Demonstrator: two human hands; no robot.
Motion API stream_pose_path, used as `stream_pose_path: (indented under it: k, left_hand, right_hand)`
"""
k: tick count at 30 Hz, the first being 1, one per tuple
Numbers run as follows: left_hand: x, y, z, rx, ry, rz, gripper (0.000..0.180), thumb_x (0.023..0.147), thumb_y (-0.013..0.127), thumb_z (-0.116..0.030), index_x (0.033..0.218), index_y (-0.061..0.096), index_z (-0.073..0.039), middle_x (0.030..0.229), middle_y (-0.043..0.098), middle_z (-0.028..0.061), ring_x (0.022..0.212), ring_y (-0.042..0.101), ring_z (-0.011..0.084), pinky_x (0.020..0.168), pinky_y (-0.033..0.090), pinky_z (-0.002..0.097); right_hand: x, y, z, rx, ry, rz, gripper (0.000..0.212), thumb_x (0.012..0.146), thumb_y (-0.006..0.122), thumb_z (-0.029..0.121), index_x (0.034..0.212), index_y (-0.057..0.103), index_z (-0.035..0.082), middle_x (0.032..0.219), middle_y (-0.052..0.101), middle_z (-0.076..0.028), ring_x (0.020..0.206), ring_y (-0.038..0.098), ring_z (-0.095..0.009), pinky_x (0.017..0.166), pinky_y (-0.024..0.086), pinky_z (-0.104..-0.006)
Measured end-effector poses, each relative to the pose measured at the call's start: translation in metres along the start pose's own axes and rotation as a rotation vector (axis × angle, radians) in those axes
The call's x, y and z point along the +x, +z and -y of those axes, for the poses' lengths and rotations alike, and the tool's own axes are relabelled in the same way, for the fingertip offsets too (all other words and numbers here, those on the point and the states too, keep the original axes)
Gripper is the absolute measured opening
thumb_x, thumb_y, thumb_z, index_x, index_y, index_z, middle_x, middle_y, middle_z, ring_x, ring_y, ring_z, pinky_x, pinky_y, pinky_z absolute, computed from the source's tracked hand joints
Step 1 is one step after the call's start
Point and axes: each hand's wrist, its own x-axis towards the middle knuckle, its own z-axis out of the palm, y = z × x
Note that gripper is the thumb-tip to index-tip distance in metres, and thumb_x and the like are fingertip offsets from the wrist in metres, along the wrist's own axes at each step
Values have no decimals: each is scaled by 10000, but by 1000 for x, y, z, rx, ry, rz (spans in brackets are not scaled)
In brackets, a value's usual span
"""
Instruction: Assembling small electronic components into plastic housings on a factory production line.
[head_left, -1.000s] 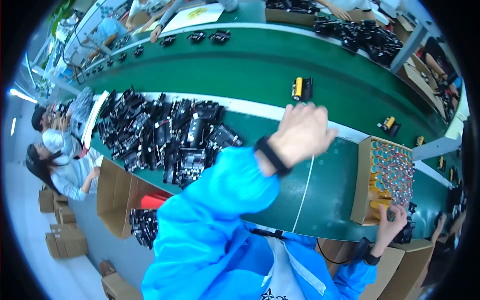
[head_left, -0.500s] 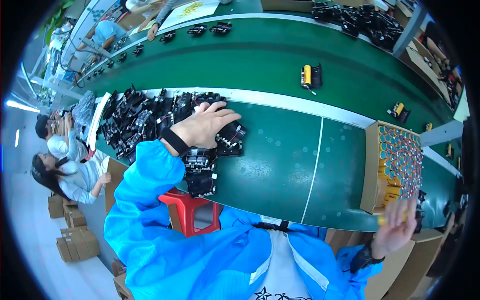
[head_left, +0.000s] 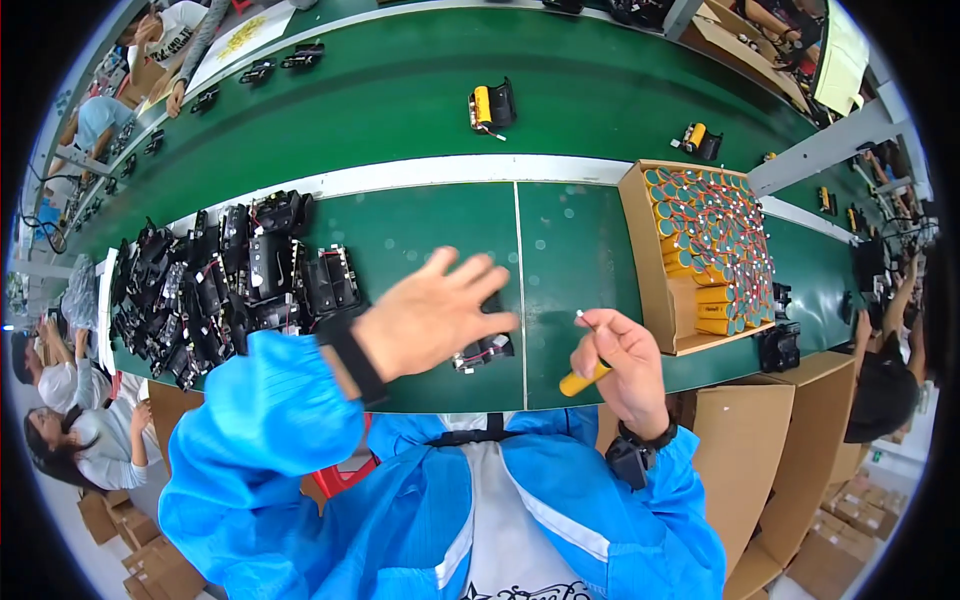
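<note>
One yellow battery is pinched in the right grip. The left grip spreads over a black housing.

Blurred, the left hand hides much of a black housing; contact is unclear. Toward four o'clock, the right hand covers part of a yellow battery. At one o'clock, the top edge crops dark parts, perhaps housings.

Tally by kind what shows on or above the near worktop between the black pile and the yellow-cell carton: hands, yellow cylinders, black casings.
Hands: 2 (left hand, right hand)
Yellow cylinder: 1 (in right hand)
Black casing: 1 (partly hidden by left hand)
Total: 4
</note>
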Motion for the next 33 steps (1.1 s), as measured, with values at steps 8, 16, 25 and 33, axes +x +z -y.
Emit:
stream_pose_path:
  k: [8, 16, 25, 33]
  left_hand:
    - [0, -8, -48, 117, -202, -104, 508, 863, 598, -166, 1362, 506, -130, 1341, 506, 158, 1197, 504, 296, 925, 426, 434]
    - [-19, 39, -101, -495, -830, -399, 524, 847, 679, -147, 1281, 481, 71, 1118, 574, 221, 1024, 562, 388, 894, 422, 466]
    - [21, 94, -70, -438, -864, -453, 527, 822, 696, -178, 1244, 496, 68, 1030, 536, 181, 946, 524, 348, 796, 403, 440]
    - [15, 96, -57, -608, -749, -420, 567, 817, 682, -102, 1304, 457, 81, 1086, 514, 203, 989, 505, 367, 823, 396, 447]
  right_hand:
    - [0, -17, -15, -152, 70, -31, 117, 985, 570, 88, 1022, 617, -13, 704, 631, -50, 613, 552, -95, 593, 438, -227]
    - [14, -2, -31, -778, -232, -97, 132, 1008, 519, 90, 1016, 601, -13, 656, 607, -29, 585, 540, -60, 563, 437, -212]
    - [46, 12, -36, -969, -402, 143, 137, 983, 538, 98, 955, 644, 17, 1078, 623, -124, 1020, 554, -175, 802, 468, -295]
    - [66, 21, -54, -1165, -259, 115, 112, 903, 592, 119, 870, 698, 99, 1379, 491, -133, 1282, 319, -354, 1069, 258, -467]
